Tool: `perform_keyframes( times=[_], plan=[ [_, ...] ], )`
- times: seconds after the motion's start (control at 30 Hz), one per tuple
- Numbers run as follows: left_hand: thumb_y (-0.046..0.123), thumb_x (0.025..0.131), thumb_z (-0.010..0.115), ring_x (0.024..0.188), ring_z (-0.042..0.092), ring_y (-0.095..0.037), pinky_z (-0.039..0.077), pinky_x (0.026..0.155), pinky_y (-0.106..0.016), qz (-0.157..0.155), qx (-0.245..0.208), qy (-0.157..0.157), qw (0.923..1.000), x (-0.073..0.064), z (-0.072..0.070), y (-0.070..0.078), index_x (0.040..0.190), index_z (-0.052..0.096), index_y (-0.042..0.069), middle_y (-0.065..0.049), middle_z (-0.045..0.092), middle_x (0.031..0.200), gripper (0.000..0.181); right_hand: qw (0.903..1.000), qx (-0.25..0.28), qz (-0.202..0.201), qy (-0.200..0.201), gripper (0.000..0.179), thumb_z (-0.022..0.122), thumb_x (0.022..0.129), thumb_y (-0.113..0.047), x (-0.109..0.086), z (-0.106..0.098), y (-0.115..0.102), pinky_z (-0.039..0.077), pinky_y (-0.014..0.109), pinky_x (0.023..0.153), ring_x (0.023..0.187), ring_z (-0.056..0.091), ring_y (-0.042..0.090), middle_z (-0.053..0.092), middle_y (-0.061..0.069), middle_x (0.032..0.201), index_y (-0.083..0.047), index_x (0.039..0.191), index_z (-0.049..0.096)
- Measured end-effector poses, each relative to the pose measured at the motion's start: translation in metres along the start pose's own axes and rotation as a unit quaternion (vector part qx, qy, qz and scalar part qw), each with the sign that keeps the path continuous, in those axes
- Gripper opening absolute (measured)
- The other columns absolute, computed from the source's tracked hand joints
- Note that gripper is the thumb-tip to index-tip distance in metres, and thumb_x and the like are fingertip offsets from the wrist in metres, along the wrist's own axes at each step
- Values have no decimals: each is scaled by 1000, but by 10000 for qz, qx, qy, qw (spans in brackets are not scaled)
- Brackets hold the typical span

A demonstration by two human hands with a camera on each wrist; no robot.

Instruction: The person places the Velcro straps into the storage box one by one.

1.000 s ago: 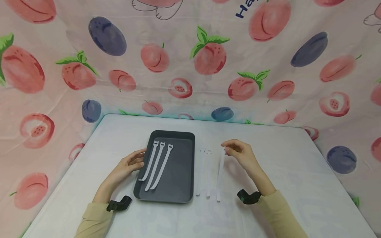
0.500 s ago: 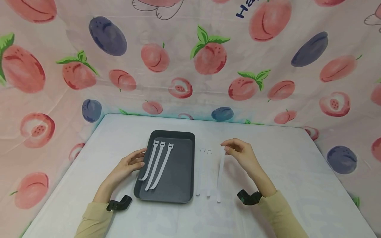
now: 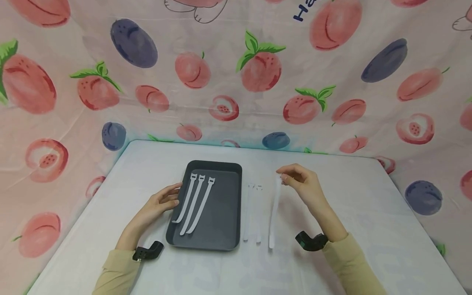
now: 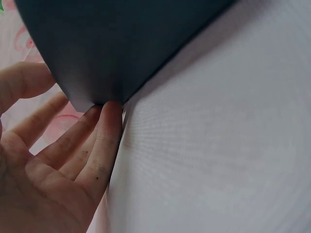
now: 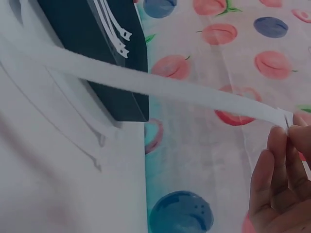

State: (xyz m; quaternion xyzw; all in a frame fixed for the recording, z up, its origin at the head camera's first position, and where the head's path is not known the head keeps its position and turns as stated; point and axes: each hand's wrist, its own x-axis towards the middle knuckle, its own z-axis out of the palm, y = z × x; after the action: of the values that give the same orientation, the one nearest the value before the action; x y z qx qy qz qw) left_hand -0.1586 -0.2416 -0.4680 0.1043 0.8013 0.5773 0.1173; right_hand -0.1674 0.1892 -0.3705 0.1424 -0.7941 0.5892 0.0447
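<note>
My right hand [image 3: 303, 181] pinches the slotted head of a white strap-style cable tie [image 3: 274, 213] between thumb and fingers, right of the tray. The tie's strip hangs toward me, its far end low over the table; in the right wrist view the cable tie [image 5: 160, 86] stretches across the picture. Against the left wall of a dark grey tray [image 3: 221, 221], my left hand [image 3: 161, 201] rests with fingers extended. The left wrist view has its fingertips [image 4: 112, 114] at the tray's lower edge. Inside the tray, three white cable ties [image 3: 192, 205] lie side by side.
Two more white cable ties [image 3: 258, 217] lie on the white table [image 3: 339, 192] between the tray and my right hand, hard to see against the cloth. A fruit-patterned curtain [image 3: 221, 61] surrounds the table's back and sides.
My right hand has risen a little and shifted slightly right, lifting the head of the cable tie with it. The left hand and tray have stayed in place.
</note>
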Motion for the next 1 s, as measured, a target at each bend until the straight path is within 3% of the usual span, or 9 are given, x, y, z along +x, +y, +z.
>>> perform_keyframes(
  times=[0.23,0.73,1.0],
  plan=[
    [19,96,59,132,44,-43,44,91,-13,85,-92,-30,9999,1,0,-1,149,35,13,-26,41,146,59,9999,105,-76,-58,22,62,94,-10,1,3,-13,54,19,78,80,62,6,65,-14,96,3,110,65],
    [20,95,60,133,45,-42,44,91,-13,48,-33,-21,10000,1,0,-1,149,36,14,-25,42,146,59,9990,348,-285,-74,20,62,93,-7,6,19,-33,55,20,78,81,63,8,66,-11,97,5,109,65],
    [25,95,59,132,47,-41,44,98,-26,-135,247,48,9996,0,0,1,149,35,16,-23,44,146,60,9973,571,-399,-216,21,62,92,-7,13,32,-40,55,22,78,80,63,7,67,-10,96,6,109,65]
  ],
)
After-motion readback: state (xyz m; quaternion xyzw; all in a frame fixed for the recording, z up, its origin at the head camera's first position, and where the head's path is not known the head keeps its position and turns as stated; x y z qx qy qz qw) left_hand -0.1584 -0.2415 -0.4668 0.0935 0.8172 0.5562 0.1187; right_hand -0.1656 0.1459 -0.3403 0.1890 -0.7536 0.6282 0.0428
